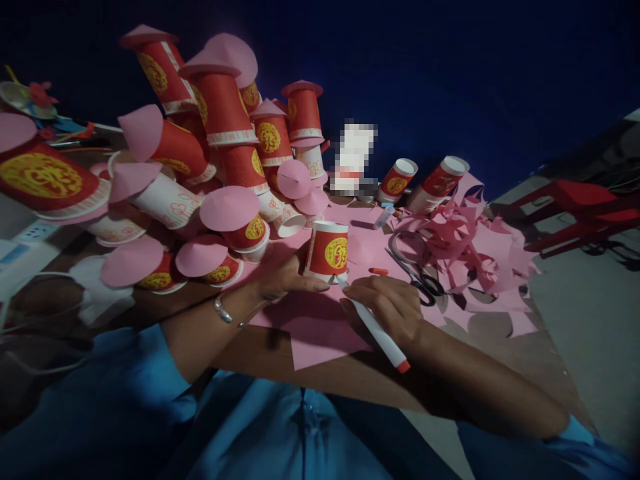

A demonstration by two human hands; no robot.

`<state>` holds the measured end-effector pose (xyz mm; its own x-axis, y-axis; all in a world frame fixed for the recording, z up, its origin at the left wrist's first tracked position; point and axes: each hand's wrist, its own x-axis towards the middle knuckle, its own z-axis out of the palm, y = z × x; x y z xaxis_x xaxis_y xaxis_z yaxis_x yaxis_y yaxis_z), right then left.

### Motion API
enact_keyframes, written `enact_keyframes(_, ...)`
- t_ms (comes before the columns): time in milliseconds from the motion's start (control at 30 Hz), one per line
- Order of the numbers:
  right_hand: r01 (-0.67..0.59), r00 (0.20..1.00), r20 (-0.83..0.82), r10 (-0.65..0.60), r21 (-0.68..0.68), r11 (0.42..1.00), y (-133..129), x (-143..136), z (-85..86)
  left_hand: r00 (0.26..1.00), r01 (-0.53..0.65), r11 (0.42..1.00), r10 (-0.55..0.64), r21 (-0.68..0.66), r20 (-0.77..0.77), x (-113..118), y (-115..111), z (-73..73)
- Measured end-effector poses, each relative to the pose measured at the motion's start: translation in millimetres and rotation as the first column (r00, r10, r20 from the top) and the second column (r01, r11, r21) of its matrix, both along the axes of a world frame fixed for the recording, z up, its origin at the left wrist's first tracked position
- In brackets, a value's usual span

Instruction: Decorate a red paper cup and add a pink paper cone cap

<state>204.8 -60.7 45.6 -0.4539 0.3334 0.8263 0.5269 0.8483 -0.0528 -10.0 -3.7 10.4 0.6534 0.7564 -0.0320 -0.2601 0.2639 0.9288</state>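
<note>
My left hand grips a red paper cup with a round gold emblem and white edges. A white marker with a red end is held in my right hand; its tip meets the cup's lower white edge, near my left thumb. Under both hands lies pink paper on the brown table. A small red marker cap rests on the paper just beyond my right hand. A pink paper cone sits beside the cup, and scissors lie to its right.
Many red and white cups topped with pink cones, such as this stacked one, crowd the left. Pink paper scraps pile up on the right. Two more cups stand behind, and a red stool is beyond the table's right edge.
</note>
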Motion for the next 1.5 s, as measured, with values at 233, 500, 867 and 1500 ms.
enact_keyframes(233,-0.011,0.999,-0.044,0.008,-0.048,0.999,-1.4,-3.1,-1.3,1.0,0.006,1.0,-0.006,0.004,0.007,-0.7,0.8,-2.0)
enact_keyframes(500,-0.021,0.998,-0.052,0.017,-0.074,0.997,-2.4,-3.2,5.7,0.999,0.009,1.0,-0.009,0.022,-0.034,-1.9,1.9,-0.2)
enact_keyframes(867,-0.005,1.0,0.001,0.005,-0.024,1.0,0.6,0.4,4.6,1.0,0.018,1.0,-0.018,0.008,-0.006,-1.5,0.8,-1.2)
enact_keyframes(1500,-0.03,1.0,-0.005,0.03,-0.014,0.999,4.0,0.0,0.1,0.999,0.044,0.999,-0.043,0.031,-0.026,-4.2,1.6,-3.4)
